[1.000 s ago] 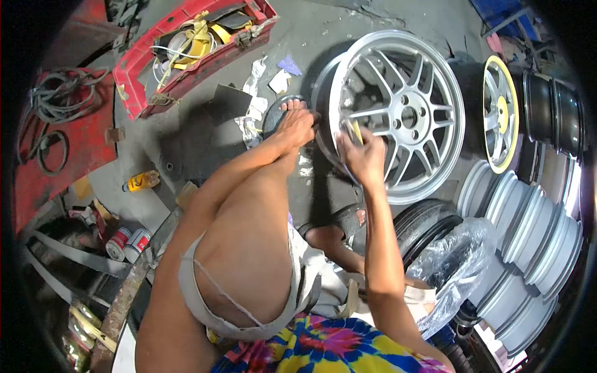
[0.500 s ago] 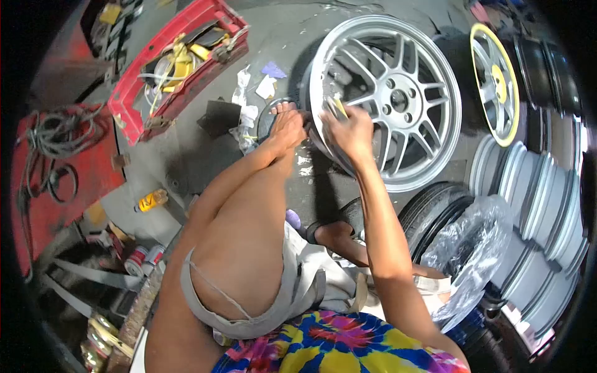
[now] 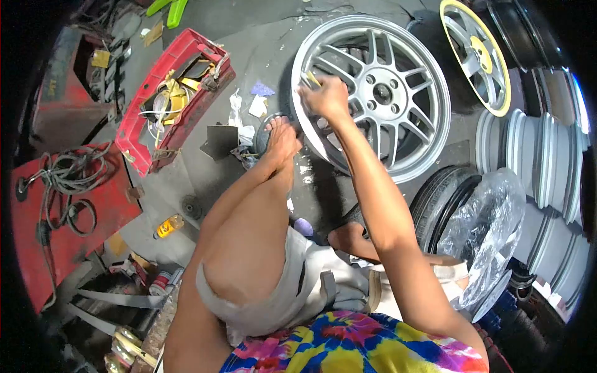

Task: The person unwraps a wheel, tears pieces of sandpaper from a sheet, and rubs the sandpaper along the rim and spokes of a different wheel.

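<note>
A large silver alloy wheel (image 3: 407, 113) leans in front of me, its spokes and bolt holes facing up. My right hand (image 3: 326, 98) is closed over the left part of its rim. A thin yellow piece, like folded sandpaper, (image 3: 313, 79) sticks up from between the fingers. Beside my bare foot, my left hand (image 3: 286, 147) is low near the rim's left edge, with its fingers mostly hidden. A dark tire-like ring (image 3: 262, 140) lies under the foot.
Left stands a red tray (image 3: 138, 117) with tape and tools. A yellow-lipped wheel (image 3: 480, 53) is at the upper right, above stacked silver rims (image 3: 525, 152). Near my right arm, plastic wrap (image 3: 491, 214) covers a tire (image 3: 438, 193). A yellow-labelled bottle (image 3: 168, 226) lies left.
My right hand has moved up along the rim's left side, still holding the yellow piece. The camera view has shifted, and the left hand stays near the foot.
</note>
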{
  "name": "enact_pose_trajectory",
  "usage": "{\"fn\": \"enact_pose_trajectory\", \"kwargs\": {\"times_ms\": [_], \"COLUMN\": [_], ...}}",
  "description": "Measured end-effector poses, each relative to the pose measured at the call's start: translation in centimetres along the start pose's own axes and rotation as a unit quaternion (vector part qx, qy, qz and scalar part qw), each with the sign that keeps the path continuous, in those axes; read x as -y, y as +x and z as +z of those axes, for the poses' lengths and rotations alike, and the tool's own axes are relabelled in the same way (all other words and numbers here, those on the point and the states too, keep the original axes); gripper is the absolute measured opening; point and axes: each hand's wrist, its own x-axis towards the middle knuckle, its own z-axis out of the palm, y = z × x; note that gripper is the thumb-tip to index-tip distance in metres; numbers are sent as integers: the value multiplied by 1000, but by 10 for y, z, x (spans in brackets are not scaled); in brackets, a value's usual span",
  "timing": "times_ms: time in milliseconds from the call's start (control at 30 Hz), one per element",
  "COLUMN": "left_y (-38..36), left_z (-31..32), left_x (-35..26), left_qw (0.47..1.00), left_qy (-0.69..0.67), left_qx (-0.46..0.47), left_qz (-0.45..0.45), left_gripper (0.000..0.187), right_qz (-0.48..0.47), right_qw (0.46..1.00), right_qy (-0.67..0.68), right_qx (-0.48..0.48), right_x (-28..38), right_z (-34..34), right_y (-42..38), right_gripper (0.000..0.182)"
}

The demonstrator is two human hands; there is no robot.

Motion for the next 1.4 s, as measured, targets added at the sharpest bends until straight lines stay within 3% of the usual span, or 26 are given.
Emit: {"fn": "enact_pose_trajectory", "kwargs": {"times_ms": [33, 133, 200, 233, 333, 367, 433, 467, 533, 633, 667, 700, 733, 800, 900, 967, 1000, 1033, 1067, 1100, 1167, 1200, 1233, 1300, 1367, 1400], "left_y": [-2, 5, 5, 2, -1, -2, -8, -12, -14, 9, 22, 37, 49, 68, 79, 74, 65, 50, 31, 17, -33, -44, -48, -46, -26, 7], "left_z": [-7, -36, -79, -104, -175, -182, -187, -178, -166, -162, -170, -174, -190, -203, -223, -216, -204, -190, -182, -143, -163, -171, -174, -177, -188, -195], "left_x": [-2, 4, 20, 19, -2, -9, -30, -40, -46, -29, -22, -10, -11, 1, -15, -39, -48, -55, -81, -65, -127, -148, -156, -154, -122, -105], "left_qw": [999, 996, 934, 961, 967, 966, 891, 822, 811, 803, 811, 803, 816, 769, 756, 739, 722, 715, 752, 774, 745, 806, 816, 822, 825, 797], "left_qy": [-40, -94, -352, -273, -74, -67, -24, 60, 143, 128, 194, 199, 276, 440, 487, 549, 563, 567, 517, 489, 491, 375, 305, 235, 198, 274], "left_qx": [4, -9, 59, -34, -106, -104, -41, 6, 31, 29, 95, 33, 83, -29, -46, 92, 100, 133, 237, 196, 278, 321, 342, 361, 304, 359], "left_qz": [-5, -8, -16, 32, 219, 227, 452, 567, 567, 581, 544, 560, 501, 462, 435, 380, 391, 386, 332, 352, 357, 326, 352, 373, 434, 401], "left_gripper": [30, 23, 23, 23, 27, 27, 37, 37, 35, 35, 46, 37, 44, 55, 52, 61, 57, 53, 53, 48, 57, 64, 60, 56, 49, 51], "right_qz": [20, -47, -44, -19, -54, 9, 76, 42, 57, 54, 71, 82, 87, 89, 97, 76, 80, 74, 66, 53, 58, 60, 60, 60, 61, 63], "right_qw": [1000, 988, 992, 997, 995, 999, 995, 998, 997, 998, 997, 996, 995, 996, 995, 997, 997, 997, 997, 998, 998, 998, 998, 998, 998, 998], "right_qy": [5, -18, 29, 31, -29, 14, 61, 38, 57, -15, -12, 24, 31, 4, 10, -28, -20, -6, 6, 9, 7, 1, 3, 14, 21, 27], "right_qx": [4, -145, -119, -65, -73, -36, 10, 17, 21, 32, 35, 34, 33, 20, 14, 3, 2, 16, 29, 28, 24, 23, 23, 8, 6, 5], "right_x": [17, 8, 6, -6, -71, -66, -87, -119, -129, -157, -164, -173, -180, -190, -194, -181, -173, -166, -162, -160, -148, -145, -145, -147, -162, -172], "right_z": [-10, -20, -62, -81, -114, -136, -161, -176, -197, -225, -232, -235, -238, -242, -229, -221, -222, -223, -224, -226, -233, -235, -234, -234, -231, -228], "right_y": [6, 14, -14, -29, -73, -98, -130, -153, -178, -203, -207, -211, -215, -218, -220, -227, -227, -226, -225, -223, -222, -221, -221, -221, -220, -221], "right_gripper": [37, 37, 36, 38, 39, 36, 31, 32, 33, 34, 34, 31, 31, 27, 25, 24, 24, 24, 25, 26, 26, 26, 26, 28, 29, 30]}}
